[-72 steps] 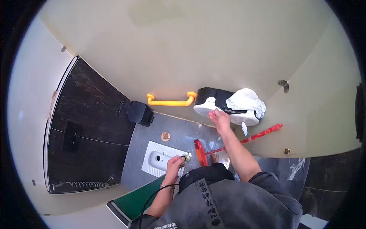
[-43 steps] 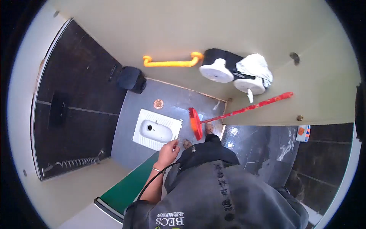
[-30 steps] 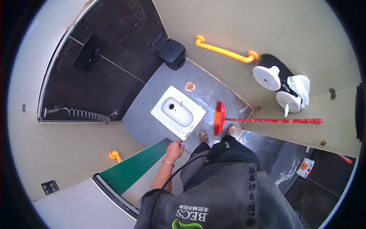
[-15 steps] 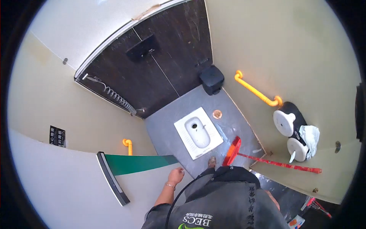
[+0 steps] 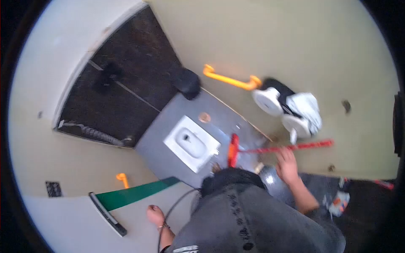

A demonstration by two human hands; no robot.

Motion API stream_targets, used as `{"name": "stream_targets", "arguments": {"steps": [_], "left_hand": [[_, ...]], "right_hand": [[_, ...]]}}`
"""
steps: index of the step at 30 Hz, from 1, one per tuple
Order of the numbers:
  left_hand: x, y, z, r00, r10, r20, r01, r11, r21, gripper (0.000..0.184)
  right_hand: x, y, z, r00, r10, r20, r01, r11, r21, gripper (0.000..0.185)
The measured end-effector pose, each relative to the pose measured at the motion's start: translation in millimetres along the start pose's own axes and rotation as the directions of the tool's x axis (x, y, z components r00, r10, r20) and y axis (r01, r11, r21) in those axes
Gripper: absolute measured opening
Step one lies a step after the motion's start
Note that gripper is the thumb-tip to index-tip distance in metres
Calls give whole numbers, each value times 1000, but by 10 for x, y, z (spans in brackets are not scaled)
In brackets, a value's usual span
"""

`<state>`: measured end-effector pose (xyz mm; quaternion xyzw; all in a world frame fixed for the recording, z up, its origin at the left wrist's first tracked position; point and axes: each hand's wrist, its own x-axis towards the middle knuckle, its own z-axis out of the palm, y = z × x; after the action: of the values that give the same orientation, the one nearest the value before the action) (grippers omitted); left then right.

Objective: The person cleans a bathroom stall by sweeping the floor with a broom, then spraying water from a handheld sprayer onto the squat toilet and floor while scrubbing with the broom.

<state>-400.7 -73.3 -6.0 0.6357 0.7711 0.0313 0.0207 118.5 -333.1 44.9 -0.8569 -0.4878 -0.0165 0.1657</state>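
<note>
My right hand (image 5: 287, 165) is at the red broom handle (image 5: 310, 145), its fingers reaching over the shaft; blur hides whether they are closed round it. The red and orange broom head (image 5: 233, 150) rests on the floor beside the white squat toilet (image 5: 192, 143). My left hand (image 5: 155, 215) is curled in front of the pale door panel, and its fingers are too blurred to show whether anything is in them. Above the handle, a white crumpled bag (image 5: 304, 110) lies over the paper dispensers (image 5: 267, 101) on the wall.
A yellow grab bar (image 5: 230, 80) is fixed to the wall left of the dispensers. A black bin (image 5: 187, 83) stands in the far corner. The green-striped door (image 5: 137, 194) lies at the lower left. A coiled hose (image 5: 95, 134) hangs at the left wall.
My right hand has come into view and reached the broom handle. My left hand has moved down and left, away from the door's edge. The view has turned.
</note>
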Motion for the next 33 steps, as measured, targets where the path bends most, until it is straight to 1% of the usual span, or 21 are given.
{"name": "stream_targets", "arguments": {"steps": [1, 3, 5, 7, 8, 9, 11, 12, 13, 14, 15, 17, 18, 21, 23, 25, 27, 28, 30, 31, 33], "left_hand": [[29, -63, 123, 1000, 24, -3, -24, 1000, -5, 13], [-17, -6, 48, 998, 61, 35, -59, 997, -40, 13], [-55, 65, -28, 999, 39, 8, -39, 995, -92, 14], [-58, 81, -61, 999, 39, 23, -38, 998, -53, 14], [-51, 28, -15, 998, 57, 13, -56, 996, -63, 15], [-68, 14, -19, 999, 50, 9, -49, 997, -55, 15], [-114, 84, -26, 996, 89, 18, -90, 996, 17, 14], [-140, 151, -48, 998, 30, 52, -32, 998, 50, 14], [-167, 113, 16, 998, 28, 48, -30, 998, 56, 14], [-169, 71, 86, 994, 100, 35, -104, 984, 142, 13], [-155, 26, 129, 984, 178, 29, -180, 958, 225, 13], [-146, -126, 309, 980, 184, 70, -196, 949, 247, 13], [-154, -71, 265, 981, 170, 90, -188, 942, 276, 13], [-277, 22, 229, 972, 170, 162, -217, 914, 344, 14], [-134, -71, 246, 937, 247, 248, -329, 863, 384, 14], [-83, -196, 407, 927, 118, 356, -238, 919, 316, 16], [-17, -263, 429, 909, 120, 399, -268, 902, 338, 16], [63, -271, 450, 899, 114, 422, -280, 892, 356, 17], [262, -677, 888, 907, 151, 393, -290, 901, 323, 19], [313, -562, 800, 903, 158, 400, -298, 900, 317, 19], [457, -366, 612, 810, 2, 586, -147, 969, 201, 21]], "right_hand": [[80, 160, 91, 991, -5, 133, 19, 994, -105, 42], [112, 565, 485, 973, -8, 231, 102, 913, -396, 43], [149, 715, 618, 958, -4, 288, 149, 862, -485, 39], [255, 690, 776, 721, 347, 600, 20, 855, -519, 38], [248, 701, 883, 726, 347, 594, 134, 776, -617, 32], [298, 699, 909, 725, 339, 600, 140, 780, -609, 32], [449, 702, 953, 554, 325, 766, 75, 898, -434, 25], [489, 571, 958, 554, 318, 769, 81, 899, -430, 25], [519, 377, 983, 567, 246, 786, 182, 894, -410, 21], [484, 232, 983, 569, 176, 803, 273, 881, -386, 18], [426, 188, 978, 567, 179, 804, 260, 887, -381, 18], [395, 120, 938, 587, 97, 803, 227, 933, -279, 19], [303, 169, 764, 636, 126, 761, 93, 967, -238, 19], [-28, 158, 498, 599, 258, 758, -79, 961, -264, 18], [-364, 96, 316, 503, 380, 777, -252, 924, -289, 18], [-733, 169, 225, 430, 449, 783, -325, 886, -330, 19], [-1220, 48, 279, 388, 512, 766, -554, 794, -249, 20], [-1329, -127, 266, 374, 526, 763, -573, 779, -256, 20], [-1395, -369, 219, 261, 713, 651, -747, 576, -331, 22], [-1444, -439, 270, 255, 720, 645, -750, 568, -338, 22], [-1540, -485, 595, 187, 787, 588, -796, 472, -379, 26]]}}
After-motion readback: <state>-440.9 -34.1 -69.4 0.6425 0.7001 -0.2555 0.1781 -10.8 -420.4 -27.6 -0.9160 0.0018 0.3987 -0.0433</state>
